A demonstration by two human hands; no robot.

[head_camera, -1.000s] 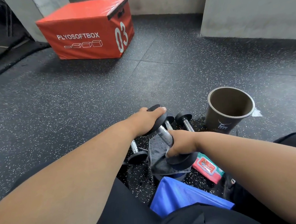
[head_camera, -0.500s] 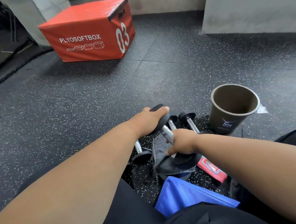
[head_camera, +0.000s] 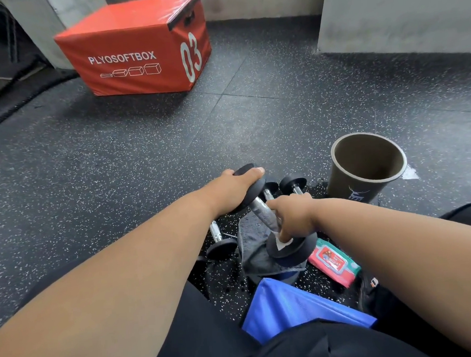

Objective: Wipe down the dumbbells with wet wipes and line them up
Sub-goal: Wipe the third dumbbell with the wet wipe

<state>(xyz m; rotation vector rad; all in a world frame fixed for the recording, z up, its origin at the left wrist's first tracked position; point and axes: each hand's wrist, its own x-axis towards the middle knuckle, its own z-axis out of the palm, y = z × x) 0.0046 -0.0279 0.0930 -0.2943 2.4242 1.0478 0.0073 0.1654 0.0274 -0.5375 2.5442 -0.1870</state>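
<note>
A small black dumbbell [head_camera: 261,208] with a chrome handle is tilted over a grey cloth [head_camera: 255,257]. My left hand [head_camera: 236,185] grips its far head. My right hand [head_camera: 294,216] is wrapped round the near end of the handle with a white wet wipe [head_camera: 283,243] under the fingers, just above the near head [head_camera: 292,247]. Several more dumbbells lie on the floor: one to the left [head_camera: 219,239] under my left forearm, and two behind [head_camera: 293,184], partly hidden by my hands.
A red pack of wet wipes [head_camera: 333,263] lies right of the near head. A brown paper bin [head_camera: 367,166] stands to the right. A blue bag [head_camera: 299,307] sits by my knees. An orange plyo box [head_camera: 136,46] stands far left, grey walls behind.
My right hand has slid a little along the handle with the wipe, whose white edge now shows on the near head. My left hand keeps its grip on the far head.
</note>
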